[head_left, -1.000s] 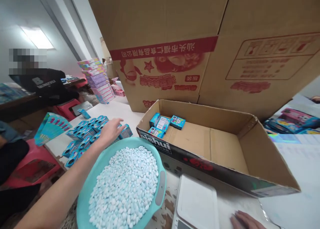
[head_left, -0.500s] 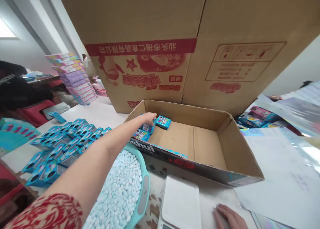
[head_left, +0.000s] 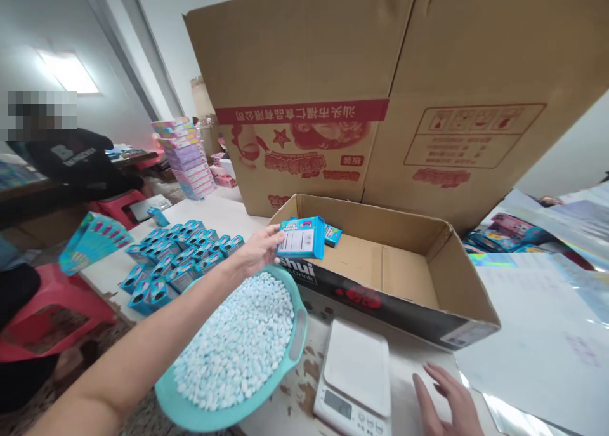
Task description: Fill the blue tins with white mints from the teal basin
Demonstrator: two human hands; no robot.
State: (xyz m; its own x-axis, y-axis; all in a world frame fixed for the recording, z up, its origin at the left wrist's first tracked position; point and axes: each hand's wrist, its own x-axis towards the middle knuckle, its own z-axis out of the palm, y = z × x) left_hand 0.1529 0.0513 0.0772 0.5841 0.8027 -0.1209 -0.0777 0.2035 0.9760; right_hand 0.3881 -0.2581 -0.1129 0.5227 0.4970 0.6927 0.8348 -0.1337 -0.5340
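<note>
My left hand (head_left: 262,249) pinches a small blue candy box (head_left: 301,238) by its left end, over the near left edge of an open cardboard tray (head_left: 409,268). The box's back, with a white label and barcode, faces me. Behind it another blue box (head_left: 333,235) lies in the tray, partly covered. Under my left forearm sits a turquoise basin (head_left: 190,417) full of pale blue and white candies (head_left: 242,347). My right hand (head_left: 447,401) is on the table with fingers spread, holding nothing, right of a white digital scale (head_left: 359,366).
Several upright blue boxes (head_left: 183,252) stand in rows at left, beside fanned flat cartons (head_left: 92,242). A stack of coloured boxes (head_left: 185,157) rises behind. A large cardboard carton (head_left: 304,61) walls the back. Plastic sheets (head_left: 528,315) lie at right. A person (head_left: 71,157) sits far left.
My left hand has come up out of the tray toward me with a blue candy box in its fingers. My right hand's fingers have spread. The view has shifted left.
</note>
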